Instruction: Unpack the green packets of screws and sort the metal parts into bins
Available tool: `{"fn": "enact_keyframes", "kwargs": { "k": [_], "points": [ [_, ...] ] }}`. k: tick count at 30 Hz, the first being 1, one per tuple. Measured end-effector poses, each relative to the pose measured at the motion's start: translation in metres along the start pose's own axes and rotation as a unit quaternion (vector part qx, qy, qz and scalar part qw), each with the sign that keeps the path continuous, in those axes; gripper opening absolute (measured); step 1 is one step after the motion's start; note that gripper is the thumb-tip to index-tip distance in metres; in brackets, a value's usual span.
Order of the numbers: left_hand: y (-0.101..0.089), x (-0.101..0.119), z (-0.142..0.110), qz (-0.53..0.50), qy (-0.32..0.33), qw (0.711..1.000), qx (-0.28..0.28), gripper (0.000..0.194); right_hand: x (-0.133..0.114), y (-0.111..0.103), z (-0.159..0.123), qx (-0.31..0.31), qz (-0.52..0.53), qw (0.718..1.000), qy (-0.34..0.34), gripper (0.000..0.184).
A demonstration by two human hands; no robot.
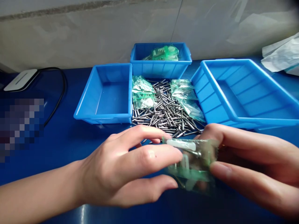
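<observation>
A small clear-and-green plastic bag of screws and white wall plugs (187, 169) is held up in front of me, slightly blurred. My right hand (247, 165) pinches its right edge between thumb and fingers. My left hand (130, 165) is at the bag's left side, the index finger lying across its front and another finger near the top edge; the thumb tip is by the lower left. Behind the hands lies a pile of loose screws (163, 115) on the blue table. Similar filled bags rest on the pile's left side (143, 93) and right side (187, 96).
Around the pile stand three blue bins: one at left (80, 105), one at the back (161, 68) with green bags inside, and a larger one at right (210, 93). A white device (22, 79) with a black cable lies far left. White crumpled sheeting (282, 53) is at far right.
</observation>
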State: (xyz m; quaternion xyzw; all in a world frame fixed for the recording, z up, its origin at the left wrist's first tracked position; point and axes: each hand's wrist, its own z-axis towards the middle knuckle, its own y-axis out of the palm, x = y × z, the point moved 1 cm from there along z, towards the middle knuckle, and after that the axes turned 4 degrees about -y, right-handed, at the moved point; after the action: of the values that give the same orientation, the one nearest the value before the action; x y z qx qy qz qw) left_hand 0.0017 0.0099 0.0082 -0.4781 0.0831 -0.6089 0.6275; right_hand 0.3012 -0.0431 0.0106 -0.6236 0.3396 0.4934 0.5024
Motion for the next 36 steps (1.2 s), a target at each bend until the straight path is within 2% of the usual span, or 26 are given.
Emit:
{"fn": "enact_keyframes", "kwargs": {
  "k": [7, 11, 17, 21, 28, 31, 36],
  "points": [
    [0.002, 0.004, -0.001, 0.02, -0.041, 0.999, -0.024, 0.013, 0.014, 0.003, -0.005, 0.021, -0.044, 0.999, -0.019, 0.048],
    [0.003, 0.005, -0.003, 0.02, -0.055, 0.998, -0.001, 0.02, 0.013, 0.007, -0.004, 0.003, -0.045, 0.999, -0.026, 0.056],
    [0.0, 0.003, -0.003, 0.021, -0.047, 0.998, -0.029, 0.016, 0.004, 0.005, 0.006, -0.033, -0.074, 0.992, -0.097, 0.034],
    [0.0, 0.001, 0.002, 0.029, -0.018, 0.999, 0.013, 0.016, 0.004, 0.0, 0.011, -0.022, -0.054, 0.993, -0.105, 0.03],
    [-0.004, 0.0, 0.005, -0.004, -0.052, 0.999, -0.011, 0.029, 0.009, -0.004, -0.001, -0.006, -0.03, 0.999, -0.037, 0.038],
    [-0.005, 0.002, 0.005, -0.002, -0.052, 0.999, -0.014, 0.033, 0.008, -0.002, 0.0, -0.004, -0.009, 1.0, -0.02, 0.032],
    [0.0, 0.001, 0.003, -0.01, -0.04, 0.999, -0.007, 0.026, 0.008, 0.002, 0.005, 0.001, 0.009, 1.0, -0.024, 0.027]
  ]
}}
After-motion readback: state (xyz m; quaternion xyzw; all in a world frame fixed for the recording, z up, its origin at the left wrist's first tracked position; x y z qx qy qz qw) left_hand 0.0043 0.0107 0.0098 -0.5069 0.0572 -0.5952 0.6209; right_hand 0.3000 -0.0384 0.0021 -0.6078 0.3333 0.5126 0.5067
